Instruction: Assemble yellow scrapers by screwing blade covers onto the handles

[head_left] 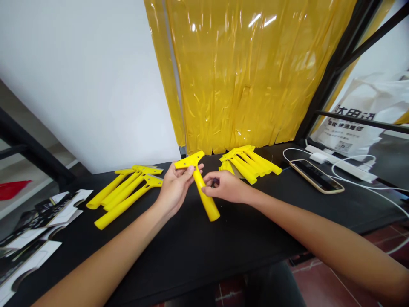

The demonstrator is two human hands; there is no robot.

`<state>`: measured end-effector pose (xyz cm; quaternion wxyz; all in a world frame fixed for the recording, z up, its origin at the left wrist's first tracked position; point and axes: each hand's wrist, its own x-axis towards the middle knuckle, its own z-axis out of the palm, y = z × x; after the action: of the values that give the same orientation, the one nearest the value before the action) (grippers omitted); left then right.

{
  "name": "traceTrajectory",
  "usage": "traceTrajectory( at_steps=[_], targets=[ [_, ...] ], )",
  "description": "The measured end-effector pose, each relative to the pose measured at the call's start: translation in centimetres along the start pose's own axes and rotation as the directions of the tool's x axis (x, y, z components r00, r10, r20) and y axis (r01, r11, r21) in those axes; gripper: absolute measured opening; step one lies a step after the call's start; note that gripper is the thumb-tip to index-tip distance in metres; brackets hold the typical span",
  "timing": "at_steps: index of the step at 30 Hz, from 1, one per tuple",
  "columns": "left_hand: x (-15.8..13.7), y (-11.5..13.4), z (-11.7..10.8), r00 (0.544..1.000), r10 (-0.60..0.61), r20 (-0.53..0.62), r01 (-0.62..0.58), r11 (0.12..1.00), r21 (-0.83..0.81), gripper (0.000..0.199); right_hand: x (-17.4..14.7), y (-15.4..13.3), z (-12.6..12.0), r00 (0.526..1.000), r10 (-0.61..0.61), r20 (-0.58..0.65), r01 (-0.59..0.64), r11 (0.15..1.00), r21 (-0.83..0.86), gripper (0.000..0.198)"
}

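Observation:
A yellow T-shaped scraper (206, 198) is tilted above the black table, its wide head up and its hollow round handle pointing down toward me. My left hand (177, 187) is closed on it near the head, the thumb lying on the neck. Beside the handle, my right hand (225, 185) is curled, with its fingertips at the handle's right side. A small dark thing shows within the right fingers, too hidden to name. Several like yellow scrapers (128, 192) lie to the left, with grey blade edges showing on some. More yellow scrapers (252, 164) lie in a pile to the right.
On the black table (191, 256), stacked printed cards (47, 226) lie at the left. A phone (316, 175), white cables and a power strip (345, 164) are at the right. Behind hang a yellow plastic strip curtain (249, 85) and a white panel (96, 85). A white bag (361, 115) stands beyond the black frame.

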<state>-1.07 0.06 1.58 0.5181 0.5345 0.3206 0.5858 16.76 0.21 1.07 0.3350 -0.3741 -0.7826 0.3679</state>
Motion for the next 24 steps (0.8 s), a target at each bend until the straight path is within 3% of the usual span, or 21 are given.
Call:
traceTrajectory(
  at_steps=[4,6,7,9,11,13,15,18,21,24],
  targets=[
    [0.8,-0.5,-1.0,0.995,0.076,0.065,-0.092,0.954,0.284,0.03,0.6,0.4,-0.9,0.982,0.129,-0.136,-0.137,0.989,-0.054,0.013],
    [1.3,0.0,-2.0,0.991,0.106,0.081,-0.132,0.851,0.509,0.028,0.8,0.4,-2.4,0.969,0.141,-0.201,-0.162,0.983,-0.089,0.018],
    [1.6,0.5,-2.7,0.987,0.147,0.07,-0.157,0.738,0.656,0.025,0.8,0.5,-3.6,0.96,0.145,-0.238,-0.177,0.977,-0.118,0.02],
    [2.2,1.9,-4.5,0.979,0.178,0.102,-0.163,0.371,0.914,0.024,0.9,0.7,-6.4,0.916,0.136,-0.377,-0.254,0.925,-0.284,0.023],
    [2.7,3.4,-6.6,0.987,0.127,0.099,-0.095,-0.039,0.995,0.033,0.8,1.4,-9.5,0.873,0.133,-0.469,-0.372,0.804,-0.465,0.027],
    [3.1,4.4,-8.7,1.0,-0.004,-0.013,0.012,-0.263,0.965,0.038,0.7,2.6,-12.2,0.809,0.179,-0.559,-0.528,0.638,-0.56,0.033],
    [3.4,4.7,-10.4,0.983,-0.163,-0.08,0.023,-0.327,0.945,0.035,0.6,4.1,-13.9,0.772,0.253,-0.584,-0.617,0.522,-0.589,0.04],
    [3.6,4.4,-11.7,0.962,-0.24,-0.128,0.034,-0.359,0.933,0.033,0.6,5.8,-14.6,0.758,0.34,-0.556,-0.651,0.436,-0.622,0.047],
    [3.7,4.1,-12.2,0.945,-0.292,-0.147,0.038,-0.349,0.936,0.039,0.6,6.8,-14.2,0.756,0.381,-0.533,-0.655,0.41,-0.635,0.052],
    [3.8,4.0,-12.7,0.94,-0.322,-0.11,0.018,-0.275,0.961,0.05,0.7,7.0,-13.8,0.758,0.392,-0.521,-0.651,0.414,-0.635,0.052]
  ],
)
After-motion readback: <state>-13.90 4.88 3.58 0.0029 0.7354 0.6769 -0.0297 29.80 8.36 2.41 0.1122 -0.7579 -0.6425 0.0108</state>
